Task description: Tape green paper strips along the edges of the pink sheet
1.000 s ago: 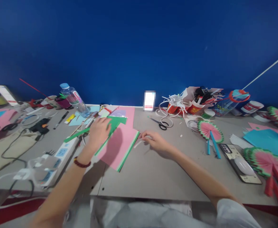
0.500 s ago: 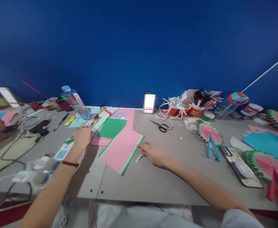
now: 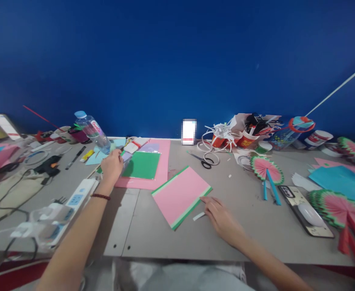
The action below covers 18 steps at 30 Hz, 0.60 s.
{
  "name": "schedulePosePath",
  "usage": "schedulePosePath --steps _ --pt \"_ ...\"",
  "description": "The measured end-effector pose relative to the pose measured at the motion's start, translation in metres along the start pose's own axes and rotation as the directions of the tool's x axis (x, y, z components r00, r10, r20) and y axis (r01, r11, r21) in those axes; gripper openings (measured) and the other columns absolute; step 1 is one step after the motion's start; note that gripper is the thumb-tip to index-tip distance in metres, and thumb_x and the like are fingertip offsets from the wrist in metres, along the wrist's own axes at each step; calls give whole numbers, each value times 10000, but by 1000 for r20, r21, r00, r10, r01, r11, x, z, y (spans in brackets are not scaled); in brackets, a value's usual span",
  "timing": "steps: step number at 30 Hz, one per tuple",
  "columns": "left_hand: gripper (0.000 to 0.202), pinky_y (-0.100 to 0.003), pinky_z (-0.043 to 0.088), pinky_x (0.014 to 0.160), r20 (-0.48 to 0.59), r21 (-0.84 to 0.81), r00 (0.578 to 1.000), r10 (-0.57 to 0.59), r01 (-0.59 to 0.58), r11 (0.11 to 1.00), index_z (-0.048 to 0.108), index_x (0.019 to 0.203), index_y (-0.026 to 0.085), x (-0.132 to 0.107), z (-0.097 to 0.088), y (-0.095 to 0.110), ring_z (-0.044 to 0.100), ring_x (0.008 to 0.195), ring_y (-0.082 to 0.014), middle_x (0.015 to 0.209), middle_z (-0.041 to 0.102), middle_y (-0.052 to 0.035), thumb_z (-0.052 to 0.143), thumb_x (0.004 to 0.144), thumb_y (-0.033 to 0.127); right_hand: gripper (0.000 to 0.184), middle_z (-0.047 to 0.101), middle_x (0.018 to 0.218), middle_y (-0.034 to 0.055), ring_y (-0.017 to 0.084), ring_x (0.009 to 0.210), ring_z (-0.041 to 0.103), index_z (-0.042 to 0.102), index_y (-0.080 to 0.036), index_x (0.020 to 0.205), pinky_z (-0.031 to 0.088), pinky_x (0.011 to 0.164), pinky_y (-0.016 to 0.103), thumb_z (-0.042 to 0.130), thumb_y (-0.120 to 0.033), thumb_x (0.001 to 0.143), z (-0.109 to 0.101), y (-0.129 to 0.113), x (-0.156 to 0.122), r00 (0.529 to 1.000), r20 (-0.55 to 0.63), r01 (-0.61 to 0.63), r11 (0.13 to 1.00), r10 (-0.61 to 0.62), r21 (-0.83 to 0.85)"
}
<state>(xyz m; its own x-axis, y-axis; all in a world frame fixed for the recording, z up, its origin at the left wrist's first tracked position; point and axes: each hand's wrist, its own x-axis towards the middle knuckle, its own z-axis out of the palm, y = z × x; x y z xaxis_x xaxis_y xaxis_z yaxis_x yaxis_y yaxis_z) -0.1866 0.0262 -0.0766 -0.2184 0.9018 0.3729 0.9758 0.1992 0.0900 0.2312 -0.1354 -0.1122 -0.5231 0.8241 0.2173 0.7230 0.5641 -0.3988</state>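
Note:
A pink sheet of paper [image 3: 182, 194] with green strips along two opposite edges lies on the table. My right hand [image 3: 222, 218] rests beside its lower right edge, fingers stretched out and fingertips touching the green border. Close to those fingers is a small white strip [image 3: 199, 216]. Farther left, my left hand [image 3: 112, 167] is closed over the left side of a stack with green paper [image 3: 144, 165] in a clear sleeve and a larger pink sheet [image 3: 164, 161] beneath. Whatever its fingers pinch is hidden.
Black-handled scissors [image 3: 206, 162] lie beyond the pink sheet. A water bottle [image 3: 94, 131] leans at the back left, above a power strip [image 3: 80, 196]. Paper fans [image 3: 267, 169], a phone [image 3: 306, 210] with a mouse [image 3: 311, 214] on it, and cups [image 3: 247, 139] occupy the right.
The pink sheet with green edges has slid right and turned, along with my right hand. My left hand has closed, and the pale green strip by it no longer shows across the stack.

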Motion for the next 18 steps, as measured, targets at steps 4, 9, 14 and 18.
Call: schedulePosePath --steps 4,9,14,18 --pt "348 -337 391 727 45 -31 996 -72 73 997 496 1210 159 9 7 -4 605 873 -272 1022 634 -97 400 877 188 206 579 1307 87 212 1192 553 524 -220 883 429 1039 490 363 -96 916 3 0 -3 1000 -6 -15 1000 15 6" --pt "381 -311 399 739 -35 -62 998 -56 53 997 430 1263 104 19 -1 -17 570 942 -252 1204 500 -136 384 887 143 203 593 1285 92 218 1191 554 527 -221 887 435 1032 496 367 -99 913 6 0 -2 1000 -17 -16 1000 16 0" --pt "395 -324 419 751 82 -43 989 -122 125 991 423 1234 36 30 -5 -22 562 948 -263 1174 477 -170 447 917 270 194 595 1277 106 238 1191 552 531 -214 895 444 1010 519 370 -107 912 10 -1 -3 999 -38 -12 1000 11 -25" --pt "456 -342 432 732 191 -6 963 -189 193 981 527 1050 34 40 1 -29 566 898 -267 959 576 -122 587 830 429 191 581 1297 112 237 1208 541 520 -216 903 426 1025 535 368 -101 912 12 -1 -5 999 -32 -6 1000 5 -25"
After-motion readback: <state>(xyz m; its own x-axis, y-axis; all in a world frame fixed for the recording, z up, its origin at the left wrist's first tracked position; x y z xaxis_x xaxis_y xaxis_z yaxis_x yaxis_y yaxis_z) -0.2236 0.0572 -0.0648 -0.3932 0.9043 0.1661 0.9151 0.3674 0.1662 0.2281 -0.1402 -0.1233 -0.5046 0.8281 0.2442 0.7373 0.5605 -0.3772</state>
